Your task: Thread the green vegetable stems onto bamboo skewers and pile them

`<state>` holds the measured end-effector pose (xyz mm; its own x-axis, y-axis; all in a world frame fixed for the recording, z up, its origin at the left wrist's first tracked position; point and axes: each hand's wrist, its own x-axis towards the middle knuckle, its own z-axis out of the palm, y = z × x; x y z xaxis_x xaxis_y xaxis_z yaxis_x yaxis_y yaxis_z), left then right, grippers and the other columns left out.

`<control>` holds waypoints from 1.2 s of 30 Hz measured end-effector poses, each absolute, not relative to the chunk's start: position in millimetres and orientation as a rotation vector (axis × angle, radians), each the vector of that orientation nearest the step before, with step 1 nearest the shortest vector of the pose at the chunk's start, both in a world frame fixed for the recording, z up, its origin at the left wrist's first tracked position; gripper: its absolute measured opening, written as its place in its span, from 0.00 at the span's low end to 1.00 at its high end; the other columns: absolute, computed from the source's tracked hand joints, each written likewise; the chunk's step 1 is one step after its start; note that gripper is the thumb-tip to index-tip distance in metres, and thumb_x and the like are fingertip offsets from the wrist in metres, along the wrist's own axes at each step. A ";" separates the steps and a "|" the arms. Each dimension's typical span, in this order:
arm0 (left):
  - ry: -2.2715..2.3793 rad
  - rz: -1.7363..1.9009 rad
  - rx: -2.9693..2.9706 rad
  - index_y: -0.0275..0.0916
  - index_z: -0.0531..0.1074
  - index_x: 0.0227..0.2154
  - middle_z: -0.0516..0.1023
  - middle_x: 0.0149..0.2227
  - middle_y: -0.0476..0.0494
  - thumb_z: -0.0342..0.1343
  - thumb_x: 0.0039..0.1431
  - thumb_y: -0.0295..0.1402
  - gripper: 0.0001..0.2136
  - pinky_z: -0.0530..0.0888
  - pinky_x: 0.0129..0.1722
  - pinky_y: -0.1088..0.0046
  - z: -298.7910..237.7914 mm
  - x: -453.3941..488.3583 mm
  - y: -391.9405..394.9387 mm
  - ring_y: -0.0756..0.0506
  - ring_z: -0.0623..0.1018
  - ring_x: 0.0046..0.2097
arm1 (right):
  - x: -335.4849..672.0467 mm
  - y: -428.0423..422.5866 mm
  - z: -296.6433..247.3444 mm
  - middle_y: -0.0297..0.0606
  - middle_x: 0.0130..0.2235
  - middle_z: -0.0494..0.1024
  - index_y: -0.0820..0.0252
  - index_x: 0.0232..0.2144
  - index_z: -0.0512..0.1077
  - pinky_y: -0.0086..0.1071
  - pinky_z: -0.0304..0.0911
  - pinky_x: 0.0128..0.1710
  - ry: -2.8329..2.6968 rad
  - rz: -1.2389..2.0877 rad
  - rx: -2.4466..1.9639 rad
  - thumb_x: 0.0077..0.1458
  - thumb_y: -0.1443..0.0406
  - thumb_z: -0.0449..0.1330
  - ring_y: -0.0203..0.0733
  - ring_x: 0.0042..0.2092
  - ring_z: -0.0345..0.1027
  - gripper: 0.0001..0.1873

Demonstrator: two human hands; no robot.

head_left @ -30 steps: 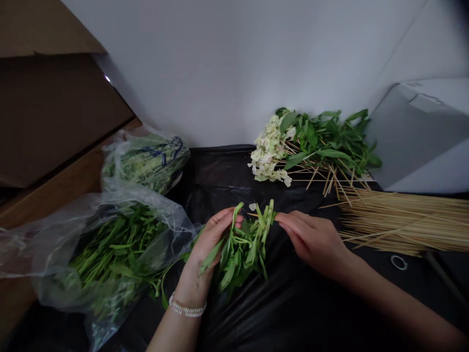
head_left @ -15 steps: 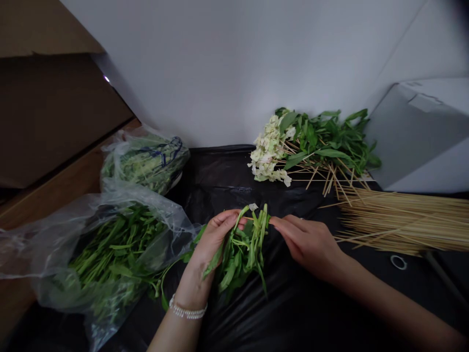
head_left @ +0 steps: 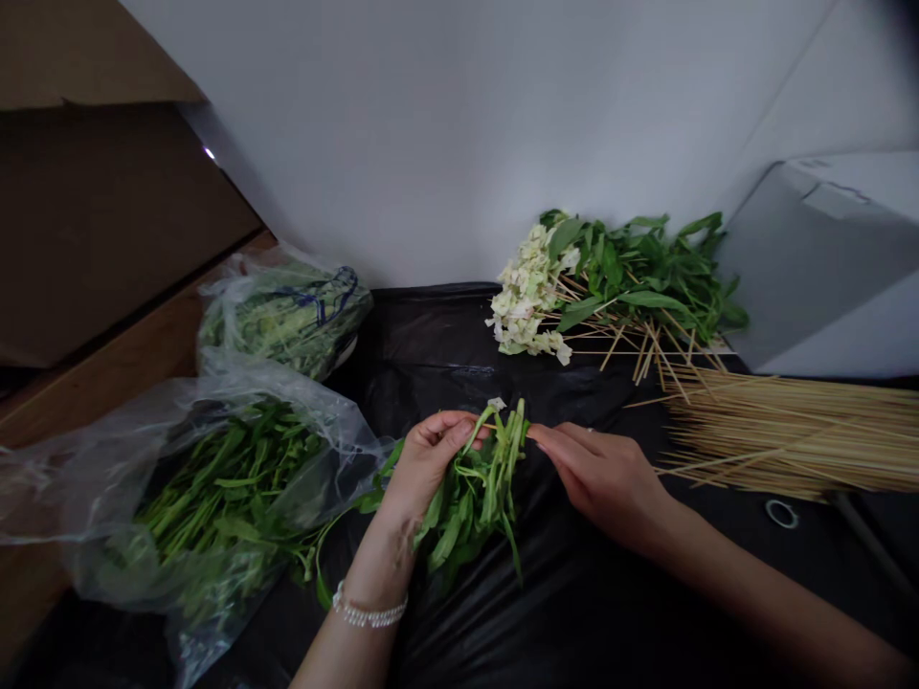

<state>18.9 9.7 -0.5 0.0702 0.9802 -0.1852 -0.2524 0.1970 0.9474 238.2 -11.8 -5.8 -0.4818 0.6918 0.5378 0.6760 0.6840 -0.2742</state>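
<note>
My left hand, with a beaded bracelet on its wrist, is closed in a pinch on a thin bamboo skewer. Leafy green stems are threaded on the skewer and hang down between my hands, their leaves drooping over the black plastic. A small whitish piece shows at the top of the bunch. My right hand pinches the skewer's other end, close against the stems. The fingers cover both skewer tips.
To the left lie an open clear bag of greens and another bagged bundle. Filled skewers with greens and pale pieces rest at the back. Loose skewers, a metal ring and a white box are right.
My left hand has shifted very slightly, and the hanging leaves beside it have moved a little to the right. My right hand is nearly still.
</note>
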 end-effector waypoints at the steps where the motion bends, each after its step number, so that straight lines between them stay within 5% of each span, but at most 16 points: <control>1: 1.082 1.152 0.923 0.36 0.81 0.27 0.83 0.28 0.44 0.70 0.43 0.39 0.12 0.74 0.37 0.73 -0.2 19.6 9.5 0.50 0.76 0.28 | 238.1 -12.0 -6.1 0.39 0.34 0.80 0.64 0.48 0.73 0.28 0.70 0.35 -2.266 0.049 -1.038 0.59 0.75 0.49 0.36 0.33 0.75 0.19; 9: 1.165 1.176 1.114 0.38 0.81 0.29 0.82 0.27 0.46 0.67 0.50 0.40 0.10 0.74 0.37 0.72 -3.2 29.5 2.9 0.48 0.77 0.30 | 235.9 -13.4 -8.9 0.42 0.36 0.81 0.67 0.48 0.72 0.28 0.71 0.38 -2.230 0.055 -1.014 0.59 0.76 0.49 0.38 0.36 0.76 0.18; 17: 1.141 1.320 1.355 0.42 0.79 0.36 0.78 0.46 0.40 0.64 0.53 0.36 0.08 0.71 0.50 0.66 9.4 5.6 2.5 0.42 0.75 0.50 | 240.6 -8.1 -6.3 0.42 0.37 0.81 0.67 0.47 0.73 0.28 0.70 0.37 -2.231 -0.020 -1.027 0.61 0.74 0.50 0.38 0.36 0.76 0.15; 25: 1.125 0.866 2.036 0.45 0.81 0.34 0.71 0.57 0.41 0.64 0.52 0.27 0.08 0.62 0.59 0.54 19.0 -7.1 2.7 0.37 0.67 0.60 | 242.0 -4.4 -9.7 0.41 0.37 0.81 0.66 0.46 0.73 0.28 0.69 0.37 -2.213 -0.060 -1.019 0.62 0.74 0.51 0.38 0.37 0.77 0.14; 32: 0.963 1.141 1.562 0.43 0.83 0.33 0.77 0.52 0.39 0.66 0.52 0.32 0.04 0.69 0.54 0.63 12.3 -13.8 5.4 0.39 0.74 0.54 | 247.0 -1.5 -9.0 0.41 0.38 0.81 0.67 0.47 0.72 0.30 0.70 0.39 -2.175 -0.072 -1.024 0.60 0.75 0.52 0.39 0.37 0.76 0.14; 36: 0.913 1.406 1.091 0.45 0.83 0.35 0.83 0.36 0.45 0.68 0.50 0.37 0.09 0.74 0.38 0.76 7.8 -20.4 6.8 0.48 0.79 0.38 | 248.4 -1.0 -7.8 0.41 0.38 0.81 0.67 0.47 0.72 0.30 0.70 0.39 -2.155 -0.091 -1.005 0.59 0.76 0.53 0.39 0.37 0.76 0.15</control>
